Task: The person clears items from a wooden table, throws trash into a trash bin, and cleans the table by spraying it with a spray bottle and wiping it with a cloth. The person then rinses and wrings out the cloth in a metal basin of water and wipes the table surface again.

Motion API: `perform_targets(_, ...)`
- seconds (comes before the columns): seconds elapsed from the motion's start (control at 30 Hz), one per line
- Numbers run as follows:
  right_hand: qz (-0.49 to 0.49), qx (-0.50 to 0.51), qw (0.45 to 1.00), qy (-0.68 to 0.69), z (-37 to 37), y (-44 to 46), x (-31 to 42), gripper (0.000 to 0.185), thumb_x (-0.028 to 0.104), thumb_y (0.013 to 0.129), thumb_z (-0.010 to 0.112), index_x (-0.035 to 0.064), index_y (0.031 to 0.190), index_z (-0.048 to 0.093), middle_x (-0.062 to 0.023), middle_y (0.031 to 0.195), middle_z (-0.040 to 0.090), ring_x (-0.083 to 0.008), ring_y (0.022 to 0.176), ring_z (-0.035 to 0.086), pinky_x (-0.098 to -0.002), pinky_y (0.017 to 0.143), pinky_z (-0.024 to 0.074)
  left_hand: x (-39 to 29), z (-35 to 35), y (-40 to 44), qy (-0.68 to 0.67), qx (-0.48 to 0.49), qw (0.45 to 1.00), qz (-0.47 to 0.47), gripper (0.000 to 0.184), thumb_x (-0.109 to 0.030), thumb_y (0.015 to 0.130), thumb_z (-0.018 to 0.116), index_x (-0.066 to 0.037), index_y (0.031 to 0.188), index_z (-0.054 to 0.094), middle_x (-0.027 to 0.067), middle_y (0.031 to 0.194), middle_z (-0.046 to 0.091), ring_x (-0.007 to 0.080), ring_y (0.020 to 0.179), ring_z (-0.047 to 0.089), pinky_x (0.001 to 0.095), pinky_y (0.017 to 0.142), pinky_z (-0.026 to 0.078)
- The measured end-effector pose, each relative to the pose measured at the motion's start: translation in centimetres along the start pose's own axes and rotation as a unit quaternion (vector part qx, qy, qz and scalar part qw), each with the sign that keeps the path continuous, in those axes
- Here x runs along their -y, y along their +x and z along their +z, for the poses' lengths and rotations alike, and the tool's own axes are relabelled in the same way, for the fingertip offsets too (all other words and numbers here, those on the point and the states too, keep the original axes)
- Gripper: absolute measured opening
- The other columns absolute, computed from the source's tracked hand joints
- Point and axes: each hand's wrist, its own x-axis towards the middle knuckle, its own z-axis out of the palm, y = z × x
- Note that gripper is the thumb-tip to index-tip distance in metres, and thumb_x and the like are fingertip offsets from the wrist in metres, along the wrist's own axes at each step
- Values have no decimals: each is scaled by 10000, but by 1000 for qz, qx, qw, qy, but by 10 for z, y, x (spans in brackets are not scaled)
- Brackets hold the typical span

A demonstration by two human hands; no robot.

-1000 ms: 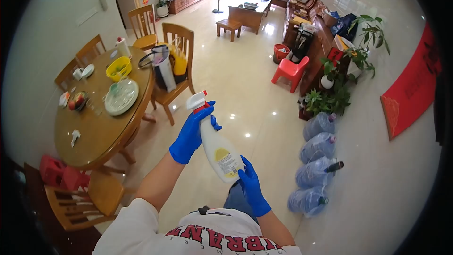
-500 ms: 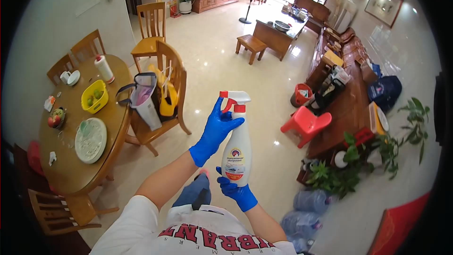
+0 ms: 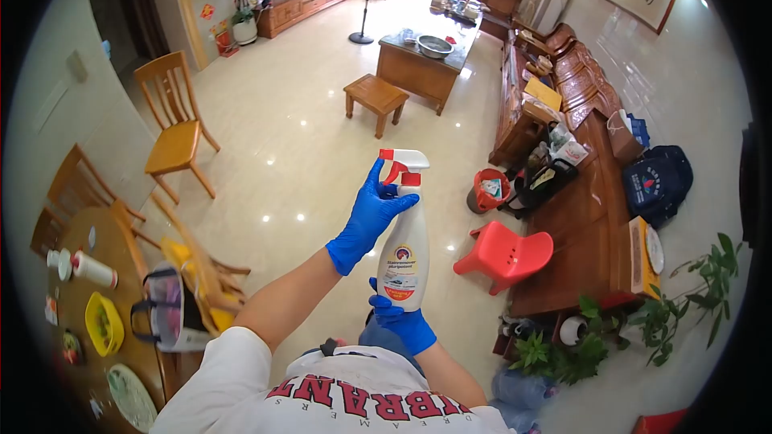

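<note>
A white spray bottle (image 3: pixel 404 261) with a red and white trigger head stands upright in front of my chest, its printed label facing me. My left hand (image 3: pixel 372 213), in a blue glove, grips its neck just under the trigger, one finger reaching up toward the red nozzle. At the bottle's base is my right hand (image 3: pixel 400 323), also blue-gloved, with its fingers curled around the lower left side. Part of the right hand is hidden behind the bottle.
A round dining table (image 3: pixel 80 273) with a yellow basket (image 3: pixel 104 324) is at the left, beside a chair with bags. To the right stand a red plastic chair (image 3: pixel 505 255), a red bin (image 3: pixel 487 190) and a wooden bench (image 3: pixel 555 257). A wooden stool (image 3: pixel 375 98) is ahead.
My view has turned to the right and forward, so the dining table slides to the lower left. Both hands keep their hold on the spray bottle.
</note>
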Motion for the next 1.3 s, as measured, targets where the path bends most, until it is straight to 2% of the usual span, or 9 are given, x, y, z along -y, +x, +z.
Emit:
perform_targets(0.2, -82, -70, 979, -170, 43, 53, 208, 565, 417, 941, 441, 62, 1373, 365, -156, 965, 549, -188, 631, 550, -256, 529, 481, 26, 32, 196, -69, 39, 997, -24, 879, -85, 791, 713, -72, 1468, 152, 117, 1063, 591, 153, 924, 581, 294, 843, 480)
perform_targets(0.3, -148, -124, 952, -236, 81, 80, 294, 585, 455, 950, 415, 62, 1378, 348, -161, 1082, 554, -248, 850, 595, -315, 740, 514, 42, 36, 289, -145, 46, 988, -37, 877, -76, 803, 691, -81, 1475, 127, 114, 1083, 582, 160, 930, 581, 302, 851, 476)
perform_targets(0.37, -170, -252, 854, -423, 93, 98, 359, 619, 481, 933, 447, 61, 1375, 341, -136, 1193, 530, -259, 1097, 537, -351, 943, 442, 40, 43, 350, -158, 33, 987, -16, 753, -77, 808, 680, -76, 1423, 247, 102, 1051, 580, 173, 916, 598, 317, 834, 485)
perform_targets(0.4, -210, -224, 839, -449, 97, 114, 390, 615, 415, 916, 532, 51, 1374, 339, -110, 1285, 484, -224, 1189, 488, -341, 995, 406, 37, 42, 379, -142, 31, 989, -28, 713, -96, 823, 665, -76, 1411, 262, 102, 1047, 573, 196, 924, 605, 332, 825, 494)
perform_targets(0.53, -233, -259, 766, -541, 106, 173, 523, 546, 205, 890, 615, 26, 1342, 365, -86, 1263, 498, -184, 1161, 492, -313, 985, 402, 68, 36, 518, -106, -2, 992, -65, 599, -110, 820, 660, -56, 1324, 340, 94, 949, 565, 207, 808, 623, 340, 742, 517)
perform_targets(0.83, -331, -361, 677, -549, 150, 281, 765, 529, 147, 878, 618, 15, 1332, 379, -93, 1240, 512, -195, 1141, 501, -316, 973, 405, 111, 87, 843, -126, 54, 985, -104, 477, -21, 800, 647, -22, 1237, 457, 77, 733, 576, 160, 560, 575, 285, 535, 480)
perform_targets(0.97, -386, -361, 693, -491, 208, 290, 860, 522, 183, 931, 541, 35, 1383, 325, -90, 1258, 499, -199, 1161, 489, -329, 952, 419, 120, 148, 963, -119, 70, 983, -121, 428, 28, 781, 611, -7, 1191, 494, 72, 705, 560, 156, 521, 551, 280, 495, 460)
perform_targets(1.0, -368, -433, 638, -520, 212, 280, 890, 503, 230, 952, 502, 75, 1396, 324, -100, 1252, 507, -200, 1140, 517, -334, 910, 443, 126, 162, 992, -99, 66, 986, -116, 413, 43, 767, 597, -1, 1169, 509, 69, 699, 557, 155, 508, 546, 279, 476, 455)
perform_targets(1.3, -353, -551, 638, -407, 234, 179, 1152, 479, 329, 914, 553, 78, 1307, 441, -122, 1136, 587, -203, 951, 613, -319, 805, 479, 228, 255, 1278, 9, -17, 998, -60, 340, 26, 741, 601, 20, 1075, 544, 66, 666, 542, 152, 471, 537, 281, 440, 451)
